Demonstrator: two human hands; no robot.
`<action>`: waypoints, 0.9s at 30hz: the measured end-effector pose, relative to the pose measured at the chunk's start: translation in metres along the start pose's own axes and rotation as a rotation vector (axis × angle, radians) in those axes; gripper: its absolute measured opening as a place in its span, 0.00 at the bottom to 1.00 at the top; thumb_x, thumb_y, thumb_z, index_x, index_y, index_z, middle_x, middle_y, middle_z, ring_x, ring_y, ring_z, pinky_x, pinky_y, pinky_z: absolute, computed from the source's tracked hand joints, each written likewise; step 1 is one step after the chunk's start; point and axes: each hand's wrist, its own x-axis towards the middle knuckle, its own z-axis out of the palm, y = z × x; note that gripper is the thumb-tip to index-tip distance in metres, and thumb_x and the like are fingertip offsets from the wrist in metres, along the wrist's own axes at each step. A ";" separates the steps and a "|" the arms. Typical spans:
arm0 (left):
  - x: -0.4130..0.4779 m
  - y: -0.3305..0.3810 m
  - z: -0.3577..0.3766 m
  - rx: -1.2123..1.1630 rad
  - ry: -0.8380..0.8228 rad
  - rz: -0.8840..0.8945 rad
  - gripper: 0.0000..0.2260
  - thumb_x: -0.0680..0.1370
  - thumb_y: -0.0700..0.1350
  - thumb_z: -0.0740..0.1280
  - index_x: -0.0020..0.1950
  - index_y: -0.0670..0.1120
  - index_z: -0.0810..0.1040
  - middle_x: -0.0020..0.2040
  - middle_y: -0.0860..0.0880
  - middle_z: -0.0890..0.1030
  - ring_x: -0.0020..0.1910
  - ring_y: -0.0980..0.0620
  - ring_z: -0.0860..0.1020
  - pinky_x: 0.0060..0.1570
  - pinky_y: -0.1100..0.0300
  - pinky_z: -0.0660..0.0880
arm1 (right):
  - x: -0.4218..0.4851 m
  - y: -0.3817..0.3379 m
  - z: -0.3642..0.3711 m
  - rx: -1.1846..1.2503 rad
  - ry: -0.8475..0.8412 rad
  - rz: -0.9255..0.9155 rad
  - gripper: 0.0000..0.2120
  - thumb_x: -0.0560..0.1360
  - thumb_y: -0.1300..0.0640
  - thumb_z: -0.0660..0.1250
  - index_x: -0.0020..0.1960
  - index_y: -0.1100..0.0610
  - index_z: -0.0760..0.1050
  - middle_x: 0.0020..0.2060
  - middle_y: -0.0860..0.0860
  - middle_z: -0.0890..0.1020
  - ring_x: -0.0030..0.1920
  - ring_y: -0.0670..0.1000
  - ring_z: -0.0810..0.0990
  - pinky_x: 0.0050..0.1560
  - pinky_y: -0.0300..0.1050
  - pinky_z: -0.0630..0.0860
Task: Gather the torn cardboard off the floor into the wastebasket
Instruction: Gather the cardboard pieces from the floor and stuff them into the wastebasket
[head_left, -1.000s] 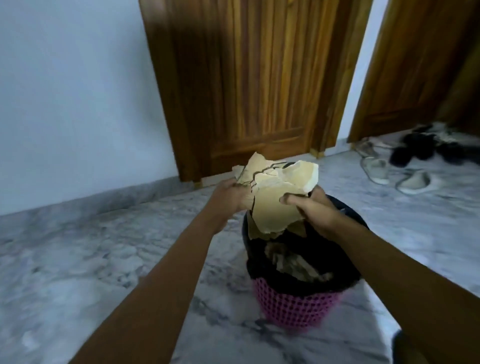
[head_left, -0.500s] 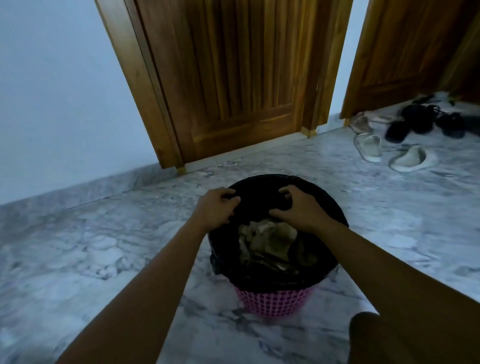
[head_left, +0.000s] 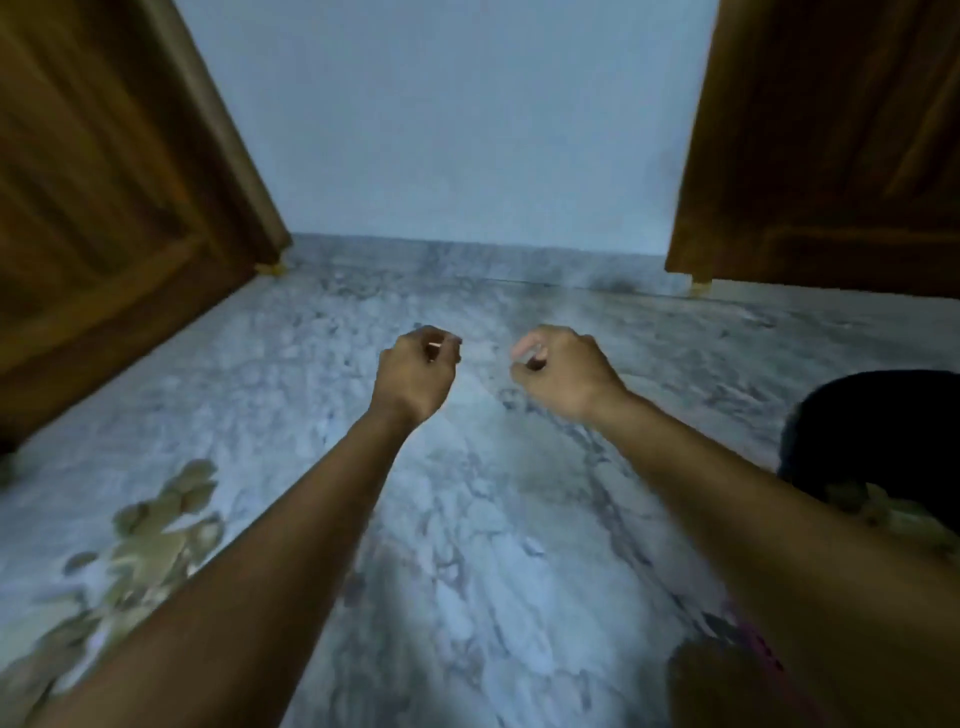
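I see a veined marble floor (head_left: 467, 519), 2 grained wood doors (head_left: 104, 182), matt torn cardboard (head_left: 145, 540), and a black plastic wastebasket liner (head_left: 872, 415).

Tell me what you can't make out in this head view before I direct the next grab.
- Cardboard pile, head view: motion-blurred, its lower right is covered by the left forearm and it is cut off by the left edge, so the piece count is unreadable.
- Wastebasket: cut off by the right edge and crossed by the right forearm, so the fill level is hidden.
- Left hand and right hand: fingers curl away from the camera, so I can't tell whether either grip holds a scrap.
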 end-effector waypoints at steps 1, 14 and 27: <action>-0.008 -0.015 -0.030 0.054 0.033 -0.049 0.12 0.79 0.54 0.63 0.53 0.51 0.82 0.48 0.51 0.85 0.50 0.51 0.82 0.56 0.54 0.78 | 0.001 -0.022 0.019 -0.012 -0.064 -0.029 0.06 0.73 0.47 0.71 0.50 0.44 0.79 0.42 0.44 0.80 0.44 0.52 0.83 0.51 0.48 0.81; -0.113 -0.216 -0.327 0.175 0.062 -0.360 0.17 0.80 0.58 0.61 0.63 0.50 0.77 0.55 0.50 0.81 0.45 0.53 0.78 0.45 0.62 0.73 | -0.032 -0.235 0.290 -0.241 -0.544 -0.196 0.12 0.77 0.44 0.69 0.59 0.44 0.74 0.54 0.52 0.81 0.46 0.53 0.82 0.52 0.52 0.81; -0.107 -0.353 -0.408 0.170 -0.096 -0.507 0.18 0.80 0.58 0.63 0.66 0.51 0.75 0.62 0.50 0.79 0.55 0.52 0.74 0.49 0.65 0.66 | -0.022 -0.268 0.431 -0.439 -0.727 -0.156 0.23 0.71 0.45 0.73 0.63 0.49 0.73 0.54 0.56 0.81 0.53 0.55 0.81 0.55 0.51 0.79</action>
